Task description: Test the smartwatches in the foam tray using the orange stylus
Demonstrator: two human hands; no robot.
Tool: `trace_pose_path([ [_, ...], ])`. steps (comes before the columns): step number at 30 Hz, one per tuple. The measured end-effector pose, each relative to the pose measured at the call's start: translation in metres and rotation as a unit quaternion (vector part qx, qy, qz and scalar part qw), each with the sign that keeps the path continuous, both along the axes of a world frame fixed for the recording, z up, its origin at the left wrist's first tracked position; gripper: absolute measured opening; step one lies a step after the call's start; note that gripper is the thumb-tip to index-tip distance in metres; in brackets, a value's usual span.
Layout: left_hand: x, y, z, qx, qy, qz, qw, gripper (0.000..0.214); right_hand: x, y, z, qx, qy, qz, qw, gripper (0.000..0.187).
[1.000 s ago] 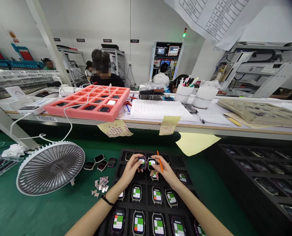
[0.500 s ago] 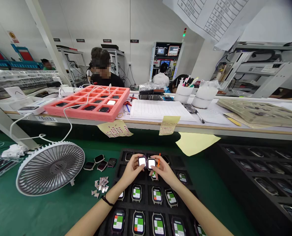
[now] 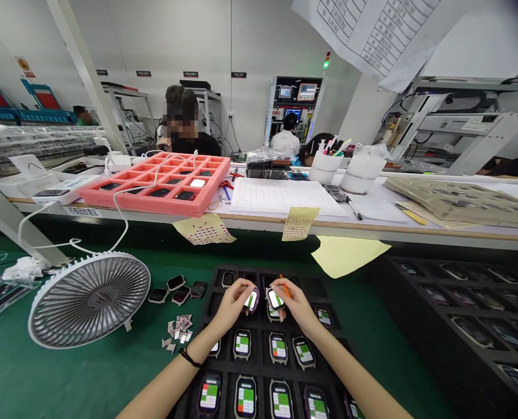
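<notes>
My left hand (image 3: 235, 304) grips a purple-framed smartwatch (image 3: 251, 299) whose lit screen shows white and green. In my right hand (image 3: 294, 302) is a silver-framed smartwatch (image 3: 275, 299), its screen also white and green. An orange stick-like tool (image 3: 284, 284) shows at the right-hand fingers; how it is held I cannot make out. Both watches are above a black foam tray (image 3: 259, 368), a small gap between them. Several lit smartwatches lie in its compartments, such as one (image 3: 242, 343) with green blocks and another (image 3: 279, 347) with an orange block. Darker watches sit in the far row.
Left of the tray are several dark watches (image 3: 181, 294), a pile of small metallic pieces (image 3: 180, 327) and a white fan (image 3: 91, 299). A second black tray (image 3: 410, 326) stands right. The shelf ahead carries a pink foam tray (image 3: 202, 203) and papers (image 3: 285, 195). People sit beyond.
The two watches have tilted and moved slightly apart and lower. Their screens went from plain white to white with green. The person across has raised a hand.
</notes>
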State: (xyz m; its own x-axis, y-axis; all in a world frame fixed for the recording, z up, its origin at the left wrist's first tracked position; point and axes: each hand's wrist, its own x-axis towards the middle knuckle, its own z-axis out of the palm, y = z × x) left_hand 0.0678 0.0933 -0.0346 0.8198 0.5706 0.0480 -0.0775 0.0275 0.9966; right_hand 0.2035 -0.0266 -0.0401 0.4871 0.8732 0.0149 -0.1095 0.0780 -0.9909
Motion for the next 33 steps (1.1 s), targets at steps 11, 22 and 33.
trace_pose_path([
  [11,0.002,0.002,-0.005,0.009,-0.004,0.001,1.0,0.036,-0.001,0.001,-0.003,-0.001,-0.021,0.025,0.999,0.029],
  [22,0.003,0.002,-0.011,0.007,-0.02,-0.025,0.999,0.039,0.0,0.002,-0.006,0.006,-0.032,0.034,0.999,0.036],
  [33,0.002,0.001,-0.005,-0.002,-0.004,-0.027,1.0,0.036,0.001,0.003,-0.005,-0.002,-0.015,0.01,1.0,0.028],
])
